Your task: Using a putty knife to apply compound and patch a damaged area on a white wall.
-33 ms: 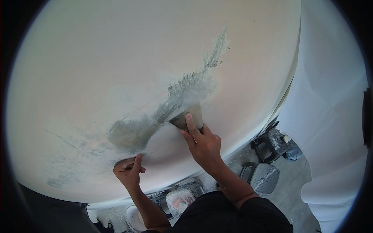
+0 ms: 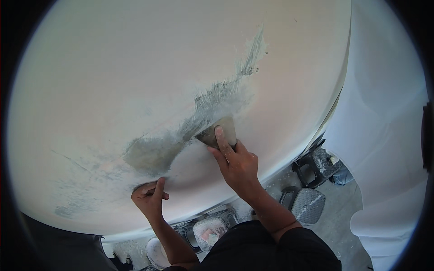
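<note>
A large pale, curved panel [image 2: 113, 77] fills most of the view, marked by a rough grey streak [image 2: 219, 97] and a smooth grey-brown patch [image 2: 153, 156]. My right hand [image 2: 239, 169] grips a flat triangular putty spreader [image 2: 226, 128], its index finger pressed along the blade. The spreader lies against the panel just below the streak. Below the patch, my left hand [image 2: 151, 196] is closed around a thin, dark-edged flat piece [image 2: 143, 185], seen almost edge-on; the fingers hide most of it.
White sheeting [image 2: 384, 135] hangs at the right. Dusty stools stand on the floor below the panel: a black one [image 2: 316, 167], a grey-topped one [image 2: 308, 205] and a pale-topped one [image 2: 210, 235]. A round white container [image 2: 157, 253] is near my left forearm.
The spreader and my right hand have shifted very slightly up and left in view, as have the panel's marks. My left hand stays almost still.
</note>
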